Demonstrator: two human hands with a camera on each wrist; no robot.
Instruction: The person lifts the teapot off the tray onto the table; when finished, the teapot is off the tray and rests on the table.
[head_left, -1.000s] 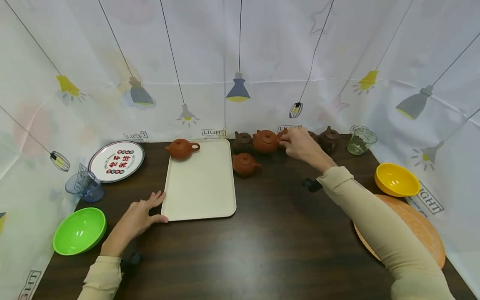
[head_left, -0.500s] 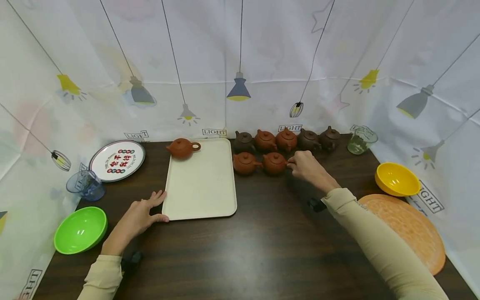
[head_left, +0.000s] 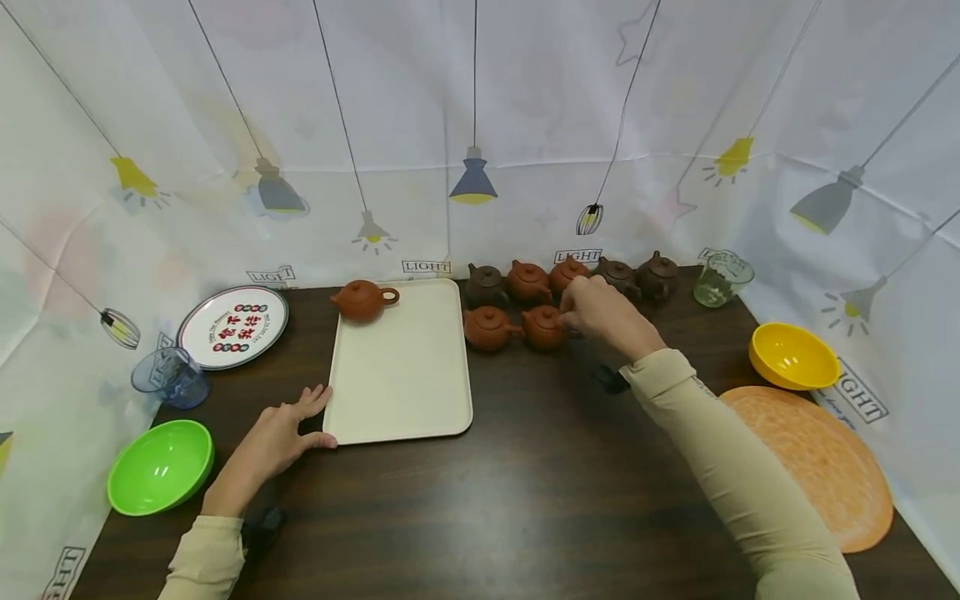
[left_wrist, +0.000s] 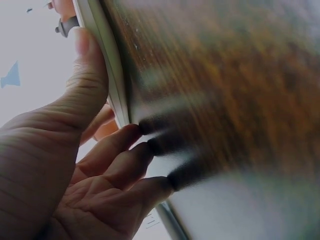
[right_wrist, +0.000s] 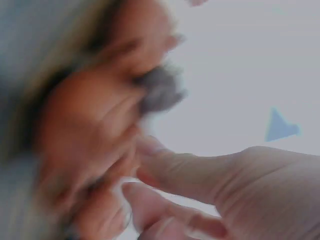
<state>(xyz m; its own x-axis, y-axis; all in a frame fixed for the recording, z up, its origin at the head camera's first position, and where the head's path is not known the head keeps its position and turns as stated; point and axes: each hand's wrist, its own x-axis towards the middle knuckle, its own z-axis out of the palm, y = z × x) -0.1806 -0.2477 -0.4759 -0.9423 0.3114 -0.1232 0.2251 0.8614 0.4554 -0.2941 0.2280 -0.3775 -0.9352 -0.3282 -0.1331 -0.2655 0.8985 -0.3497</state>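
The cream tray [head_left: 402,375] lies flat left of the middle. My left hand [head_left: 272,440] rests at its near left corner, with the thumb against the edge and the fingers spread on the table. A reddish-brown teapot [head_left: 362,300] sits over the tray's far left corner. My right hand [head_left: 606,315] is bent down beside the front-row brown teapot [head_left: 543,329], fingertips close to its handle. Blur in the right wrist view hides whether they hold it. Another brown teapot [head_left: 487,328] stands left of it. Behind is a row of several brown and dark teapots, including a dark one [head_left: 485,287].
On the left are a green bowl [head_left: 161,467], a blue glass [head_left: 171,377] and a white plate [head_left: 234,327]. The right side has a green glass [head_left: 722,279], a yellow bowl [head_left: 795,357] and an orange round mat [head_left: 817,467]. A printed curtain [head_left: 420,125] backs the table.
The right hand brought a brown teapot from the back row to the front row beside the other. It has since shifted slightly up and left. My left hand stays at the tray.
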